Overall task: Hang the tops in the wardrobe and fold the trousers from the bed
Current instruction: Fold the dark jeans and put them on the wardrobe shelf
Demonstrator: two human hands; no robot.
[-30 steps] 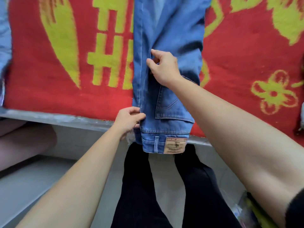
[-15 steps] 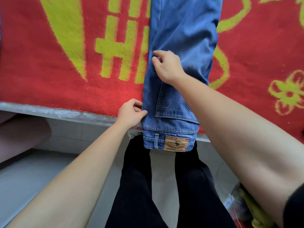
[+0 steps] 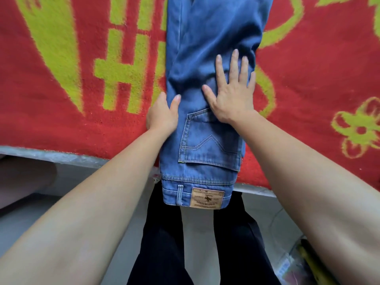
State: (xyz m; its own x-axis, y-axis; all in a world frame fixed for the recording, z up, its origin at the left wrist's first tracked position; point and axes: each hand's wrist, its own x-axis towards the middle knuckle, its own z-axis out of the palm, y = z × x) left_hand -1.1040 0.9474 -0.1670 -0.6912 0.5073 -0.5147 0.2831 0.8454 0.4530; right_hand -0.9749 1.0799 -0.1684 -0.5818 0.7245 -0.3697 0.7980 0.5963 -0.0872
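Head view: your right hand presses spread flat on the jeans on the red blanket, left hand pinching their side edge; denim looks heavy and limp, so lift by the waistband.

This is a bedroom in a home. A bed with a grey edge fills the far side, covered by a fuzzy red blanket with yellow-green motifs. Blue jeans lie spread on it, and a pale floor shows at the near left.
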